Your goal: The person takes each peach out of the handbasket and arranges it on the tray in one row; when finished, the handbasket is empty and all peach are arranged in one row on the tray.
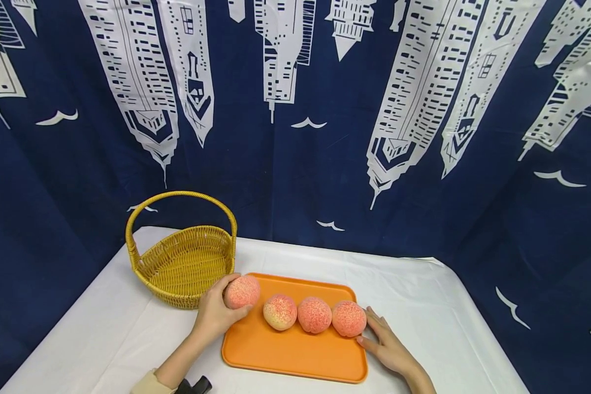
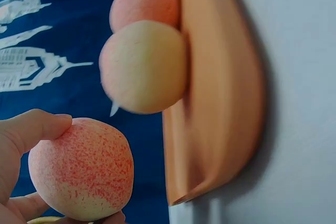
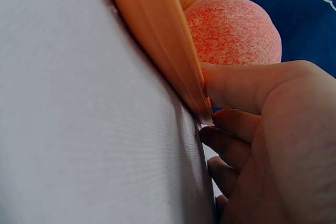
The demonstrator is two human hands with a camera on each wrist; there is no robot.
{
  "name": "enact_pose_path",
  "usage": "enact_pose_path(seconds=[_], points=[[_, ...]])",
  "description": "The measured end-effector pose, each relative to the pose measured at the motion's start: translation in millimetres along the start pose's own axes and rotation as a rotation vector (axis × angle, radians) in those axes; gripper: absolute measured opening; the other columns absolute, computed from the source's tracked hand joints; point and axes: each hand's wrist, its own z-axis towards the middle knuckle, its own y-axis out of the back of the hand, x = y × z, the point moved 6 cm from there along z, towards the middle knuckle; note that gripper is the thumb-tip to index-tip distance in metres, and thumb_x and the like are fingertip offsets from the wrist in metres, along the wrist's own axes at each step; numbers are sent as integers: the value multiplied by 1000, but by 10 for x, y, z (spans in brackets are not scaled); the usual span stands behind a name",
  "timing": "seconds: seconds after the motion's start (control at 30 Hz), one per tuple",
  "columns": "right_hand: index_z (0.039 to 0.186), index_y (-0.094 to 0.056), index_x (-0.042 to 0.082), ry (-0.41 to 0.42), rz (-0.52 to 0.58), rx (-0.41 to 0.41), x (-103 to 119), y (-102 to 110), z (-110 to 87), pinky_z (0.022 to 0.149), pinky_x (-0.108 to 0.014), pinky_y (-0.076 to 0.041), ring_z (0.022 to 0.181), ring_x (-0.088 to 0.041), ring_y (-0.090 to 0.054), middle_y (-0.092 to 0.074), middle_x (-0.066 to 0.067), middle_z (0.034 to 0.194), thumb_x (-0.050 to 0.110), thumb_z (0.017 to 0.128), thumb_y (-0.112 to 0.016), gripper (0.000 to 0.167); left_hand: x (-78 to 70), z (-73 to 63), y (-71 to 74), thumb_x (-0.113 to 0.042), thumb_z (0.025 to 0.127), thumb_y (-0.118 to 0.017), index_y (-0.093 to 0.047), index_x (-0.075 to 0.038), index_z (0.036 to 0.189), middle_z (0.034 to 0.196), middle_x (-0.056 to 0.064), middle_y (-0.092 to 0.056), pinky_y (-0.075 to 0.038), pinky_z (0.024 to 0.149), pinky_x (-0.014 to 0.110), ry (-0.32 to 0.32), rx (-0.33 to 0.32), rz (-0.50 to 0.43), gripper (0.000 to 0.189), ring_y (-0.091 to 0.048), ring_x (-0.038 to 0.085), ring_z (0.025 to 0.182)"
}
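Observation:
My left hand (image 1: pixel 216 309) grips a peach (image 1: pixel 242 291) over the tray's left side, close to the basket. In the left wrist view, thumb and fingers wrap round this pink-speckled peach (image 2: pixel 84 169), which is apart from the others. An orange tray (image 1: pixel 295 358) bears three more peaches in a row: a yellowish one (image 1: pixel 279 312), a pink one (image 1: pixel 314 315) and another pink one (image 1: pixel 349 318) at the right. At the tray's right edge is my right hand (image 1: pixel 391 347). Its thumb lies over the rim beside the last peach (image 3: pixel 236 32), with fingers against the rim's outer side, pinching it.
A yellow woven basket (image 1: pixel 152 276) with a tall arched handle stands left of the tray, its near side close to my left hand. A white cloth (image 1: pixel 438 312) covers the table. Behind hangs a dark blue curtain (image 1: pixel 285 180) with white buildings and birds.

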Motion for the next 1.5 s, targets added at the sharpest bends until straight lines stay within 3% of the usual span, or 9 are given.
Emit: enact_pose_path(seconds=[0.13,0.37,1.5], points=[[148,-41,7,-8,15,5,-12,-4,0,122,-42,5,150,-39,-11,-23,-22,159,31,90,-66,67,51,-32,-101,-13,66,-87,-60,-5,126,127,18,-62,-47,95,58,1,11,0,66,-58,39,115],[148,-41,6,-7,-14,11,-26,-2,12,118,-59,1,149,-39,-12,-23,-23,159,30,89,-67,69,142,-50,-207,-13,65,-88,-60,-4,125,127,19,-62,-45,97,60,0,20,2,67,-57,41,117],[148,-39,4,-12,-26,16,-2,8,6,117,-62,0,149,-42,-12,-22,-25,158,30,90,-68,70,297,-58,-331,-17,68,-88,-57,-4,129,131,20,-59,-43,100,61,41,80,-15,69,-54,43,122]])
